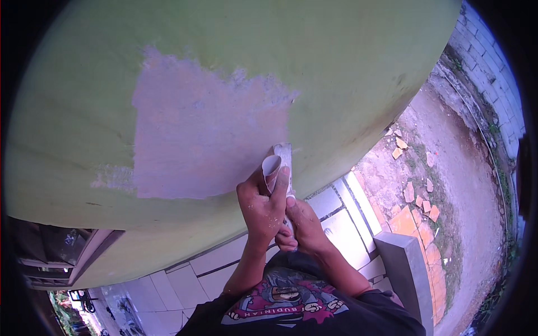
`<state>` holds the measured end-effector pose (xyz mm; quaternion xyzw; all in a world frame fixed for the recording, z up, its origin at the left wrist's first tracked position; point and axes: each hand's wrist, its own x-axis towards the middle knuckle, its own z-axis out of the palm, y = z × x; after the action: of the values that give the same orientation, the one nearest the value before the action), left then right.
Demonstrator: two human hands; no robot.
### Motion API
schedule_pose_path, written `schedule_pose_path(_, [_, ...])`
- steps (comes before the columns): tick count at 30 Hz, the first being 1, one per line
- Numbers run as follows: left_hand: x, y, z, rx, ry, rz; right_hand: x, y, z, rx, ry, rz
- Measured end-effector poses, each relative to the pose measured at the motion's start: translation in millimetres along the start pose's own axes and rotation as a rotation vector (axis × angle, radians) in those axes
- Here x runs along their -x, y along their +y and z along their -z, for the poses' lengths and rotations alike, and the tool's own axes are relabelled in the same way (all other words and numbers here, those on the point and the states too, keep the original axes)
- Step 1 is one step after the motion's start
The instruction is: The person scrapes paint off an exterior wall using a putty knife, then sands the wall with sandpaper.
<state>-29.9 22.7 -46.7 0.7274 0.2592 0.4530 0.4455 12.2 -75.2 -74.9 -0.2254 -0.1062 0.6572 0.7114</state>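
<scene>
Scraping a green wall

The left hand (262,207) grips a curled sheet of sandpaper (271,167); the right hand (302,224) clenches a scraper (283,157) whose blade touches the green wall (336,67) beside the bare patch (202,134).

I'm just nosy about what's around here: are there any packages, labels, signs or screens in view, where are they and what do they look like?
No packages, signs or screens show.
Only printed thing: a picture print on the person's black shirt, bottom centre, in magenta, grey and white.
</scene>
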Motion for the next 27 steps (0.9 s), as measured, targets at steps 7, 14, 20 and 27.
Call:
schedule_pose_path(7, [-9.4, -1.1, -6.2, -0.020, -0.040, 0.004, -1.5, 1.8, -1.6, 0.072, 0.054, 0.061])
schedule_pose_path(14, [-7.0, -1.6, -12.6, -0.032, -0.046, 0.014, 5.2, -6.5, -6.5, 0.146, 0.125, 0.052])
schedule_pose_path(20, [-20.1, 24.4, -15.7, 0.015, -0.150, 0.158, 7.5, -23.6, -10.7, 0.153, 0.128, 0.125])
schedule_pose_path(27, [-31.9, 35.7, -20.9, 0.086, -0.120, 0.177, 5.4, -38.5, -15.4, 0.194, 0.085, 0.144])
